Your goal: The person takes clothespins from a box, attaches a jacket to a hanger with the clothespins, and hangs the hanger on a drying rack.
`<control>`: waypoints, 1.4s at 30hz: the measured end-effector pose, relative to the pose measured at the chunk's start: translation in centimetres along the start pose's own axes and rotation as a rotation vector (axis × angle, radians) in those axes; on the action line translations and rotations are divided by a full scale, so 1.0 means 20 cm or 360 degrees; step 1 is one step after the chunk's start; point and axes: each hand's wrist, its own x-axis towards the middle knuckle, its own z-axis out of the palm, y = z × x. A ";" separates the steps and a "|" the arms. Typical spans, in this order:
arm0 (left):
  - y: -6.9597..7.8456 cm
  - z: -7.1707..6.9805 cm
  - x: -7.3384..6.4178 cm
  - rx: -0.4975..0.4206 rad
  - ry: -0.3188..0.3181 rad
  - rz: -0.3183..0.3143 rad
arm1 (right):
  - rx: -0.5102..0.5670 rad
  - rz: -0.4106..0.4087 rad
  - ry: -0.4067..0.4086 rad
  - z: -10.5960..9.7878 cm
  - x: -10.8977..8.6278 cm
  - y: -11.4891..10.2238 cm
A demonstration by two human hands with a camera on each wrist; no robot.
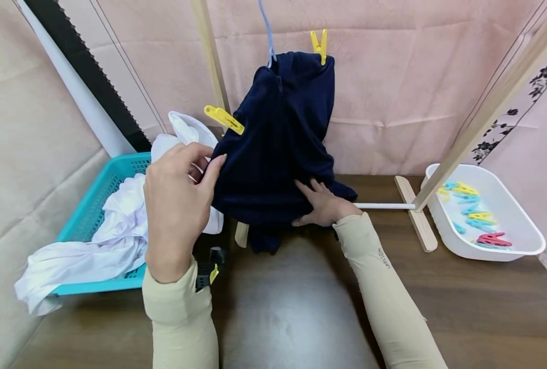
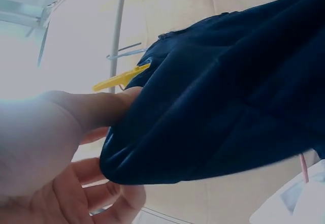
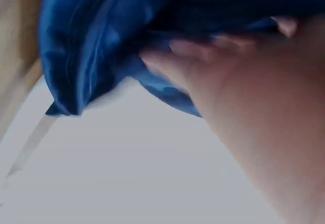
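Note:
A navy blue garment (image 1: 278,138) hangs from a light blue hanger (image 1: 268,31). One yellow clothespin (image 1: 319,47) grips its upper right corner, and another yellow clothespin (image 1: 224,119) is on its left edge. Just below that second clothespin, my left hand (image 1: 176,200) pinches the cloth between thumb and fingers. The left wrist view shows the thumb on the near face of the fabric (image 2: 203,107), with fingers behind it. My right hand (image 1: 324,205) rests with spread fingers against the garment's lower right part. In the right wrist view the right hand (image 3: 244,92) is blurred against the folds.
At left, a teal basket (image 1: 86,215) holds white cloth (image 1: 121,220) that spills over its front rim. A wooden stand post (image 1: 485,107) with a white bar (image 1: 384,206) rises at right. Beside it, a white tub (image 1: 522,225) contains several coloured clothespins (image 1: 478,215).

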 end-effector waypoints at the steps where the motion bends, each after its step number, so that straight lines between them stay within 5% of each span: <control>1: 0.00 -0.01 0.00 0.0003 -0.0010 -0.0018 | 0.0013 -0.0001 -0.0087 -0.02 -0.02 0.00; 8: 0.00 -0.11 -0.03 0.0014 -0.0132 -0.0157 | 0.0131 -0.0035 -0.0112 -0.16 -0.19 -0.04; 15: -0.07 -0.27 -0.10 0.0188 -0.0316 -0.0215 | 0.0275 -0.0385 -0.0090 -0.19 -0.29 -0.19; 20: -0.17 -0.30 -0.12 0.0344 -0.0735 -0.0253 | 0.0374 -0.0680 -0.0195 -0.15 -0.33 -0.37; 24: -0.23 -0.23 -0.12 0.0458 -0.1209 -0.0445 | 0.0503 -0.0845 -0.0314 -0.07 -0.34 -0.53; 27: -0.26 -0.17 -0.12 0.0523 -0.1392 -0.0568 | 0.0613 -0.0886 -0.0379 0.00 -0.32 -0.64; 31: -0.29 -0.13 -0.11 0.0503 -0.1463 -0.0573 | 0.0690 -0.0840 -0.0379 0.12 -0.28 -0.77; 35: -0.32 -0.15 -0.09 0.0320 -0.1467 -0.0546 | 0.0803 -0.0763 -0.0262 0.23 -0.25 -0.87; 42: -0.33 -0.23 -0.08 0.0040 -0.1222 -0.0564 | 0.1142 -0.0721 0.0134 0.33 -0.21 -0.95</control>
